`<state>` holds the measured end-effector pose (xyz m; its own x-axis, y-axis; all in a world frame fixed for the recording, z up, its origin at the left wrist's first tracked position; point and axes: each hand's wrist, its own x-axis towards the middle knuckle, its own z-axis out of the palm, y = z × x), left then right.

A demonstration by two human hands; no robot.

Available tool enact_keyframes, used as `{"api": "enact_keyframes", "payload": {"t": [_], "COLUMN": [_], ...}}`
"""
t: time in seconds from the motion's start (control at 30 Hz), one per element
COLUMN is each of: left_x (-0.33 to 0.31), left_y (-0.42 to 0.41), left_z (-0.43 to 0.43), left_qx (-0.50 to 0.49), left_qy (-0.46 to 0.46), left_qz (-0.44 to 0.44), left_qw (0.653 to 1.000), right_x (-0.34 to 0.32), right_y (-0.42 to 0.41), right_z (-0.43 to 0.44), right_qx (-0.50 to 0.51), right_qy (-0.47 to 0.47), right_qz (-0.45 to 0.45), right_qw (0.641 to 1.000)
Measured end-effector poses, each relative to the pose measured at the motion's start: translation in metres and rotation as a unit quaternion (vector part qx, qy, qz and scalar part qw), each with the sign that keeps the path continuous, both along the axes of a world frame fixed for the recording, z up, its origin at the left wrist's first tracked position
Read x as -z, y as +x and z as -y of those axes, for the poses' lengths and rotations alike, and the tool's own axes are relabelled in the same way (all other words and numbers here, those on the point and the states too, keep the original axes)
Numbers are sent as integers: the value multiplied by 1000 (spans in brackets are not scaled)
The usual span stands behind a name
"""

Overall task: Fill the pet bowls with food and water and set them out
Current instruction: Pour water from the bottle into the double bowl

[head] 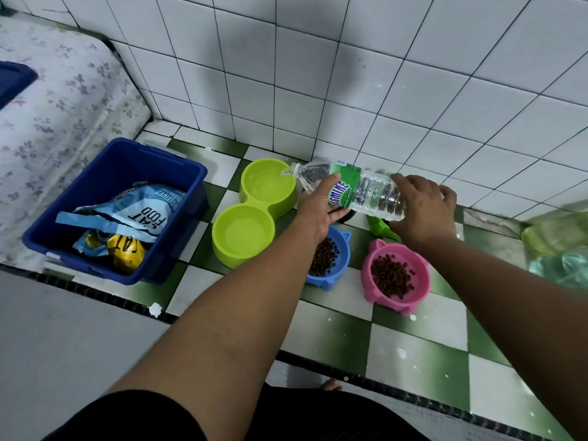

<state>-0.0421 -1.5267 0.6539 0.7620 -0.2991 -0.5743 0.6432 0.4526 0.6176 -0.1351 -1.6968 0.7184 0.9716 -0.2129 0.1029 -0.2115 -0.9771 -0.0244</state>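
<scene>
At the far left of the frame, a floral-covered mattress [60, 100] is lying along the white tiled wall [350, 74], its edge meeting the green-and-white checkered ledge [410, 338]. A blue plastic bin [79, 249] is sitting at the left end of that ledge, holding a blue cat food bag [140, 211] and a yellow bag [124, 253] beneath it; the bin's near corner is reaching the ledge's front edge.

Just right of the bin, a lime green double bowl [251, 214] is standing diagonally, both wells showing water, its far well close to the wall. A person's left hand [318, 205] is gripping the neck end of a clear water bottle [353, 189], fingers wrapped under it and thumb on the green label, while the bottle is lying nearly level with its open mouth over the rim of the far well and water running out.

Below that hand, a blue bowl [337, 256] of brown kibble is sitting partly hidden by the forearm. Right of centre, the right hand [423, 202] is clasping the bottle's base, fingers curled over it. A pink bowl [396, 275] of kibble is standing apart from the blue one, with a green object [381, 229] behind it, partly hidden. Bare checkered tile is lying open in front of both bowls to the ledge's front edge. At the far right edge, pale green containers [560, 246] are showing blurred.
</scene>
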Motion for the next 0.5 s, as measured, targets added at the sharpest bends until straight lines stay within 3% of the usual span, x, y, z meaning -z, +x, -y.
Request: {"api": "enact_keyframes", "payload": {"t": [0.5], "left_x": [-9], "left_y": [-5], "left_z": [-8], "left_qx": [-7], "left_qy": [48], "left_qz": [3], "left_qw": [999], "right_x": [15], "right_y": [-11], "right_z": [-11], "right_qx": [24], "right_qy": [42], "right_qz": [5], "right_qw": [999]}}
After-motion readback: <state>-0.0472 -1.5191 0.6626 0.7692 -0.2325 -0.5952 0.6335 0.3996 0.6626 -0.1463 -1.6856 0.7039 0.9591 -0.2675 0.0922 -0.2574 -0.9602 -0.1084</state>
